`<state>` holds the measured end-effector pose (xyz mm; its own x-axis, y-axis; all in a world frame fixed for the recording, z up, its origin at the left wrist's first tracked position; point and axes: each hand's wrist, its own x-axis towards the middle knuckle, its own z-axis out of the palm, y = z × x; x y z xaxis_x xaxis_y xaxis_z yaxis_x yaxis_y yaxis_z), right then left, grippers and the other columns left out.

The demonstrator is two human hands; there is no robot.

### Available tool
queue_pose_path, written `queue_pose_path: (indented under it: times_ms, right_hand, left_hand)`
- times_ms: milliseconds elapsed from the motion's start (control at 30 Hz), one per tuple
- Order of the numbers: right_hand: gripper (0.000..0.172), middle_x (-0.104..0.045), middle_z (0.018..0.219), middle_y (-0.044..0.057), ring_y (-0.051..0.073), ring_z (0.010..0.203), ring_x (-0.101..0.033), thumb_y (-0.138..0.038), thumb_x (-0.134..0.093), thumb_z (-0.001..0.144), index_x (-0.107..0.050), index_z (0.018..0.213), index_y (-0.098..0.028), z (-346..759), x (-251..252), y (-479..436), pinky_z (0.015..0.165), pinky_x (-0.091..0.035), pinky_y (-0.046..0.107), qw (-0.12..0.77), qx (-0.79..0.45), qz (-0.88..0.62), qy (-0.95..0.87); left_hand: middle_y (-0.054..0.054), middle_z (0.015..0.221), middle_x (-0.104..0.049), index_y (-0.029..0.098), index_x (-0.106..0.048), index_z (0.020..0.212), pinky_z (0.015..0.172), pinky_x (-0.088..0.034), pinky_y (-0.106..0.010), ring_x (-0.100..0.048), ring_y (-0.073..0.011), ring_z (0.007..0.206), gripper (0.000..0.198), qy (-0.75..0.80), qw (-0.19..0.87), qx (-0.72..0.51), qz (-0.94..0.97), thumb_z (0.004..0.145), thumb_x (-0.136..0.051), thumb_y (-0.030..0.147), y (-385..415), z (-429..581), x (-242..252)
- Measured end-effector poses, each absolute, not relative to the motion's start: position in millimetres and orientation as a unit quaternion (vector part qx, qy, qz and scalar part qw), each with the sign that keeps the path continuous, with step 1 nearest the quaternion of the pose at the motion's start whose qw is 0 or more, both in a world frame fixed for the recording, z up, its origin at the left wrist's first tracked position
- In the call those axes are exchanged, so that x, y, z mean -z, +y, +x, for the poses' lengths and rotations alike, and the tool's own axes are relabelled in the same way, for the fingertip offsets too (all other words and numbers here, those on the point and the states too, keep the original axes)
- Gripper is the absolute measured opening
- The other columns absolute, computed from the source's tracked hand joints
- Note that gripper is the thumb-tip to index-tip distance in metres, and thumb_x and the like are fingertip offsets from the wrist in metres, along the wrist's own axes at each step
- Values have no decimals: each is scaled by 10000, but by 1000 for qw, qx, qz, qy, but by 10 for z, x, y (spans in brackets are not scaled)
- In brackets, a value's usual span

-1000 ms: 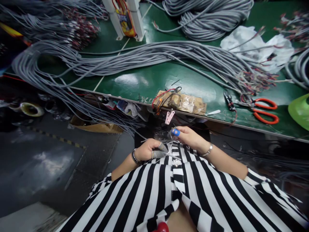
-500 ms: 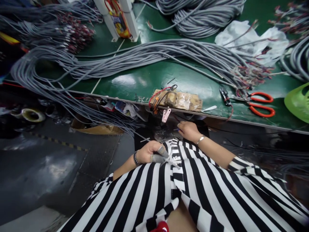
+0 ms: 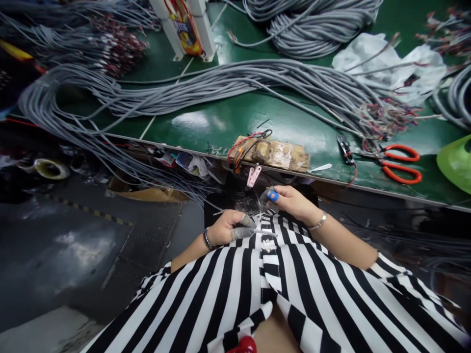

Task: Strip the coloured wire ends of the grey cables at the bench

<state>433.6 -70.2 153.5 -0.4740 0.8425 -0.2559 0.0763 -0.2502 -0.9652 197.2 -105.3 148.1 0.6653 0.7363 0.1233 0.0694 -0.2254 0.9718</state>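
Note:
My left hand (image 3: 226,227) is curled close to my striped top, with grey covers on its fingertips, pinching a thin pale wire end (image 3: 265,233) that sticks out to the right. My right hand (image 3: 290,202) is just right of it, below the bench edge. Its fingers are closed on a small, clear, crinkly piece (image 3: 265,198), and one fingertip carries a blue cover (image 3: 273,195). Both hands hover over a dark heap of fine wire bits in my lap (image 3: 245,202).
A green bench (image 3: 228,122) holds long grey cable bundles (image 3: 235,83) and coils (image 3: 316,22). Near the edge lie a taped brown block with wires (image 3: 274,154), a pink clip (image 3: 253,175), small black snips (image 3: 345,149), orange scissors (image 3: 401,164), a green bowl (image 3: 456,164) and white plastic (image 3: 390,63).
My right hand reached forward under the bench edge, then came back beside the left hand with its blue-capped finger showing again. The left hand stayed almost still.

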Motion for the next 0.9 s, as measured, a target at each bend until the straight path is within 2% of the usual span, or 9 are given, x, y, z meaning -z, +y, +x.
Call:
queue_pose_path:
  times_ms: [100, 233, 333, 400, 500, 567, 667, 800, 900]
  right_hand:
    - [493, -559, 642, -5, 55, 485, -321, -641, -588, 745, -588, 738, -147, 4221, -1598, -682, 459, -253, 217, 282, -701, -396, -523]
    - [452, -487, 607, -34, 68, 538, -344, -588, -671, 696, -543, 673, -155, 4157, -1600, -644, 512, -295, 222, 272, -706, -374, -536]
    - [414, -470, 622, -37, 85, 572, -369, -556, -655, 723, -522, 681, -166, 4167, -1596, -637, 557, -335, 235, 270, -682, -365, -573]
    - [358, -472, 638, -24, 101, 592, -395, -503, -589, 795, -512, 681, -172, 4182, -1596, -653, 584, -352, 246, 266, -614, -364, -647]
    - [226, -517, 703, 25, 139, 660, -453, -324, -502, 848, -524, 685, -168, 4187, -1555, -698, 632, -351, 268, 236, -401, -390, -795]
    - [142, -572, 796, 78, 177, 753, -499, -236, -484, 827, -565, 741, -157, 4193, -1452, -707, 671, -347, 284, 178, -258, -422, -851]
    - [149, -627, 937, 131, 213, 866, -542, -199, -489, 813, -618, 865, -145, 4270, -1175, -644, 688, -340, 287, 52, -177, -496, -849]
    - [195, -661, 831, 113, 193, 714, -563, -267, -485, 857, -639, 854, -147, 4501, -840, -522, 574, -296, 282, -22, -184, -585, -790]
    - [348, -629, 692, 73, 162, 607, -519, -421, -492, 879, -610, 684, -159, 4627, -828, -530, 547, -297, 276, 52, -221, -599, -768]
  left_hand:
    - [-78, 660, -669, 106, -697, 758, 624, -511, -227, -628, -136, 614, 312, 281, 561, -293, 721, 775, -685, 417, -1055, 1976, -1473]
    - [-87, 678, -686, 107, -704, 751, 611, -510, -230, -629, -140, 603, 338, 283, 567, -291, 717, 758, -692, 445, -1057, 1988, -1504]
    - [-85, 673, -686, 110, -705, 749, 606, -508, -226, -631, -141, 603, 323, 280, 567, -297, 716, 760, -694, 432, -1056, 1987, -1508]
    - [-83, 676, -685, 112, -704, 762, 609, -508, -226, -631, -141, 607, 311, 279, 567, -301, 714, 767, -689, 423, -1053, 1978, -1489]
    - [-79, 677, -678, 110, -705, 796, 615, -503, -223, -627, -138, 612, 303, 284, 566, -306, 711, 782, -680, 411, -1045, 1968, -1456]
    - [-72, 653, -667, 108, -702, 786, 594, -492, -216, -620, -133, 596, 318, 286, 566, -309, 709, 786, -673, 424, -1042, 1972, -1457]
    - [-74, 623, -655, 114, -697, 735, 556, -479, -218, -610, -134, 566, 364, 251, 584, -301, 711, 780, -661, 473, -1046, 1986, -1504]
    - [-59, 610, -639, 127, -693, 717, 556, -470, -221, -592, -125, 558, 312, 260, 561, -335, 711, 749, -704, 437, -1069, 1966, -1556]
    - [-45, 616, -625, 113, -679, 720, 531, -445, -211, -555, -104, 540, 286, 323, 558, -364, 673, 754, -708, 395, -1100, 1922, -1535]
